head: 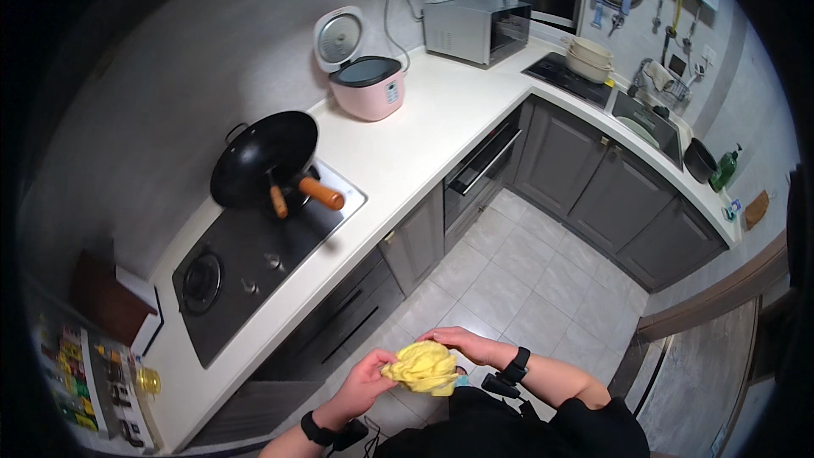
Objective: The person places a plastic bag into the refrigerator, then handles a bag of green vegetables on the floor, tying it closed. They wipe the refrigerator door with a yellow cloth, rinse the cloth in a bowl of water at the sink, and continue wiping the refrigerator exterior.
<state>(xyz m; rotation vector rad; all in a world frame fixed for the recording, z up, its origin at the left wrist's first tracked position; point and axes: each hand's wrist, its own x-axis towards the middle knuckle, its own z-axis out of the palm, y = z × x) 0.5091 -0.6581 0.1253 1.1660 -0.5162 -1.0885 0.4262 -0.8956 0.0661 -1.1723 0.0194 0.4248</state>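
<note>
A crumpled yellow cloth (423, 367) is bunched up in front of my body, above the tiled floor. My left hand (364, 381) pinches its left side between thumb and fingers. On the far right side, my right hand (467, 342) rests its fingers along the top of the cloth; its thumb is hidden. Both wrists wear black bands. Beyond my hands, a black wok (264, 162) with a wooden handle (322, 193) sits on the gas hob (254, 273), and a second wooden handle (278, 201) sticks out of it.
A pink rice cooker (369, 95) with its lid raised and a microwave oven (474, 28) stand on the white countertop (439, 105). Stacked cream pots (588, 60) sit by the sink (648, 127). At left are a spice rack (95, 388) and an oil bottle (148, 380). Grey cabinets (559, 159) line the floor.
</note>
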